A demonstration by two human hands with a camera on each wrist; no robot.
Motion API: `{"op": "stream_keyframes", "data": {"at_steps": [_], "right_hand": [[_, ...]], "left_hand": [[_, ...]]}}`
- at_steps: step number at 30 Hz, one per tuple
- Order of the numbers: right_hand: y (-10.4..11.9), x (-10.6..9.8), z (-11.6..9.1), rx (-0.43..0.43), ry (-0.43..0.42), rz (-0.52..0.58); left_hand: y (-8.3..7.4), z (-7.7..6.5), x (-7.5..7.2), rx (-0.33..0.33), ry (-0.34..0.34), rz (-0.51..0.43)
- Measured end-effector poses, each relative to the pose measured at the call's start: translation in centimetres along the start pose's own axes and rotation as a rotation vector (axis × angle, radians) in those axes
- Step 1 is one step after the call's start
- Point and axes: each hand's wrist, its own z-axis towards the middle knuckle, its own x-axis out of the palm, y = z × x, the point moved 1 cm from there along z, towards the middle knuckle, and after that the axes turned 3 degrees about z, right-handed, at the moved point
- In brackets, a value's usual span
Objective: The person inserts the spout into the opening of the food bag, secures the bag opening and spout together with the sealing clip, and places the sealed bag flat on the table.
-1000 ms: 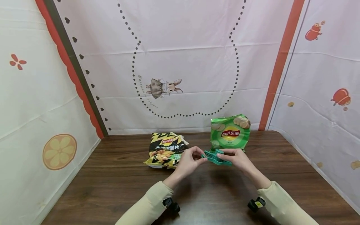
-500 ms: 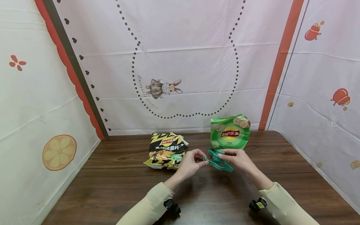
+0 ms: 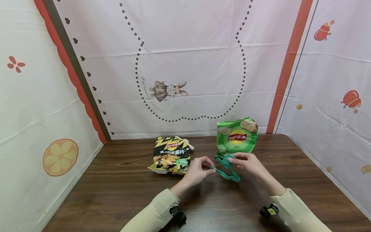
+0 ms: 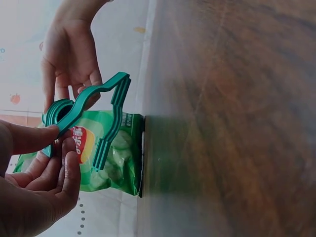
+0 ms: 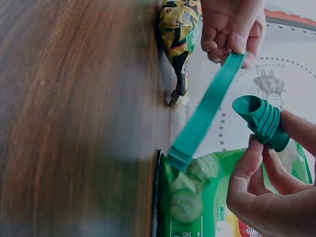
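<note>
Both hands hold a green plastic bag clip with a spout, above the table in front of the green chip bag. My left hand pinches the end of one arm between thumb and fingers. The right hand grips the round ribbed spout with thumb and fingertips. In the left wrist view the clip's two arms stand spread apart, joined at the hinge end. A long flat arm runs down from the left hand in the right wrist view.
A black and yellow chip bag lies left of the hands, its top at the back right showing a pale strip. The dark wooden table meets a printed cloth backdrop behind and at both sides.
The clip's arms have swung apart, its hinge end dropping towards me. My right hand has shifted slightly right, and the left hand has lowered a little. Both bags lie as before.
</note>
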Motion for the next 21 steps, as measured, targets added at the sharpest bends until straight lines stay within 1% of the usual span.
{"op": "stream_keyframes", "data": {"at_steps": [4, 17, 21], "right_hand": [[-0.1, -0.5, -0.1, 0.004, 0.004, -0.025], [-0.1, -1.7, -0.1, 0.029, -0.015, -0.018], [-0.2, -2.0, -0.2, 0.029, -0.018, -0.015]], "left_hand": [[0.1, -0.1, 0.1, -0.009, 0.013, 0.007], [0.2, -0.1, 0.4, -0.009, 0.073, 0.031], [0.1, -0.1, 0.5, -0.024, 0.104, 0.046]]}}
